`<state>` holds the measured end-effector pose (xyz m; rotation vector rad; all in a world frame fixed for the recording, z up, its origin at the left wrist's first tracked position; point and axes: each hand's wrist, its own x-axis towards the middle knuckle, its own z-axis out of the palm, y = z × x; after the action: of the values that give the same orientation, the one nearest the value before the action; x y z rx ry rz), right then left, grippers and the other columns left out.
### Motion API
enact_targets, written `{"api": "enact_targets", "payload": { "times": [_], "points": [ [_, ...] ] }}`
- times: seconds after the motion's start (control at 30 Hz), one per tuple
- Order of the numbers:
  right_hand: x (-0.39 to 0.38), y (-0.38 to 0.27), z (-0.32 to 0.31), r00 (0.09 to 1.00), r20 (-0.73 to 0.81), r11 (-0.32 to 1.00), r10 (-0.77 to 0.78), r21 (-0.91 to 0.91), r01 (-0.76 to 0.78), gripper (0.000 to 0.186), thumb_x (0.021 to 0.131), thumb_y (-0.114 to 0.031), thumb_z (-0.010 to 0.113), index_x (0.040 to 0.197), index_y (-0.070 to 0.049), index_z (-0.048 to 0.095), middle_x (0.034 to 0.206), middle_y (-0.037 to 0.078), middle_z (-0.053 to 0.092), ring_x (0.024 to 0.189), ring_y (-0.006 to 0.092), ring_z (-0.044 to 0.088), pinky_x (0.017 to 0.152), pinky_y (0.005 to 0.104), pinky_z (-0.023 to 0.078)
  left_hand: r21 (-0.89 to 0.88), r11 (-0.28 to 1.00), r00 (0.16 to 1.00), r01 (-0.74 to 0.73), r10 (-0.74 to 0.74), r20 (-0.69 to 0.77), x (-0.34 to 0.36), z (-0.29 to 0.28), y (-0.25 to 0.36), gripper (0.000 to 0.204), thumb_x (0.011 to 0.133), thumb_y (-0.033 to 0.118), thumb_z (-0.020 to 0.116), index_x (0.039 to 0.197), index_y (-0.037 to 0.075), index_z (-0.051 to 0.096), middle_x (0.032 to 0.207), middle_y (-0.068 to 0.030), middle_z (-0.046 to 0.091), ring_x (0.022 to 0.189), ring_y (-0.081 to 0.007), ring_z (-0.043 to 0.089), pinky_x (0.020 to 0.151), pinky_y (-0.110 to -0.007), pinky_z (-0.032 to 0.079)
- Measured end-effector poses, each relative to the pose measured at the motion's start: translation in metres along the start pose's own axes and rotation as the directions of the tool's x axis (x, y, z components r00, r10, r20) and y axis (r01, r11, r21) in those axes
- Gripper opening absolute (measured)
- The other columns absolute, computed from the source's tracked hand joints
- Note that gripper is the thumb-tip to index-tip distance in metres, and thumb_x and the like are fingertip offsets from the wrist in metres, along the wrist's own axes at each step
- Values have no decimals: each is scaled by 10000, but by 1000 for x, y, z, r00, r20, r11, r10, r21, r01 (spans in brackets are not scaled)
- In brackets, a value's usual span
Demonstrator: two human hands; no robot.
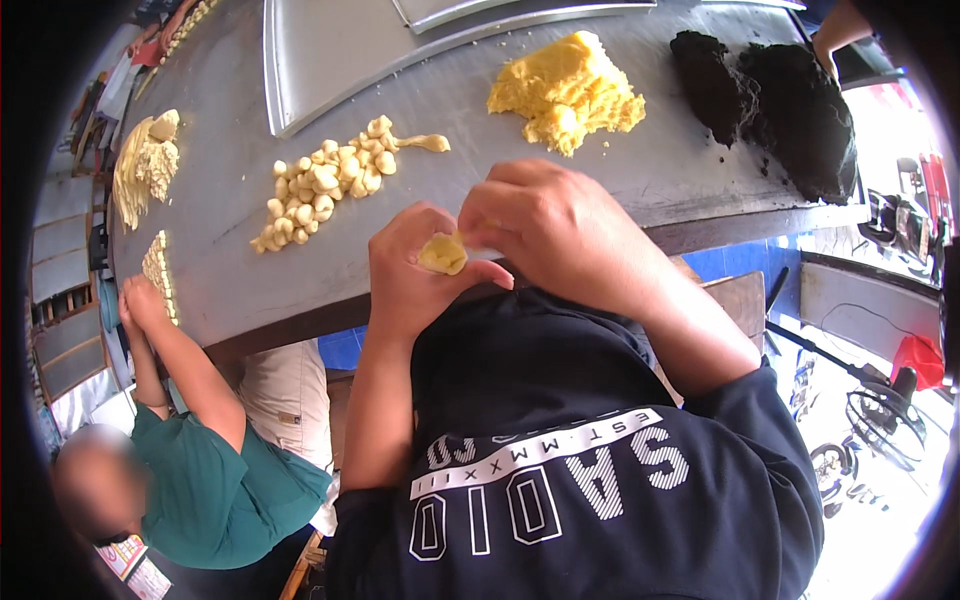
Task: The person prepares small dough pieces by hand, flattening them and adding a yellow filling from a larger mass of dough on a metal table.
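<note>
My left hand is curled around a small piece of pale yellow dough, which looks hollowed like a cup, with the thumb stretched out to the right. Bent fingers of my right hand come up to the dough's right edge; their tips are partly hidden, so a pinch of anything there cannot be made out. Both hands are above the table's near edge. Just beyond them lies a heap of small dough balls, with a longer dough strip at its right end. Farther back sits a crumbly yellow mound.
A large black mass rests on the metal table at right, a person's hand at it. Metal trays lie at the back. At left are a dough pile, a row of small pieces and a co-worker in green.
</note>
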<state>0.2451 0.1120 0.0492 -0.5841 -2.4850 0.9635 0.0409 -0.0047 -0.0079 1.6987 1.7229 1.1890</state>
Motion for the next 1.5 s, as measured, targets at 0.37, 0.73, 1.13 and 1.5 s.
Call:
{"api": "enact_targets", "payload": {
  "times": [0.37,0.73,1.13,1.5],
  "points": [
    [-1,2,15,980,-148,991,131,60,-124,439,851,-165,941,1211,-87,703,1153,140,717,1134,387,742,964,494,619,131,988,988,-78,59,146,8,21,8,480,667,289,1104,853,95,706,737,-95,697,673,-338,714,669,-444,579],
    [-3,60,-9,992,-76,732,-100,-681,22,129,864,-162,743,961,-78,735,1095,64,632,1079,252,640,911,376,633,-385,921,996,69,-39,84,6,14,-10,511,998,428,938,854,53,621,798,-48,600,707,-158,555,655,-314,435],
    [2,57,-38,942,-297,803,-156,-594,-54,143,898,-164,728,953,-37,764,1047,96,660,1045,240,684,831,332,653,-503,857,980,114,-14,199,7,8,-14,400,1049,324,888,825,92,652,831,-92,677,764,-129,636,688,-274,471],
    [-29,67,-12,995,-103,959,-13,-284,-17,110,908,-111,747,993,-60,795,1144,91,724,1118,322,698,959,417,634,181,980,988,-82,55,147,15,-3,17,149,1159,110,719,1096,-19,757,1368,-149,766,1107,-246,749,937,-383,617]
  ]
}}
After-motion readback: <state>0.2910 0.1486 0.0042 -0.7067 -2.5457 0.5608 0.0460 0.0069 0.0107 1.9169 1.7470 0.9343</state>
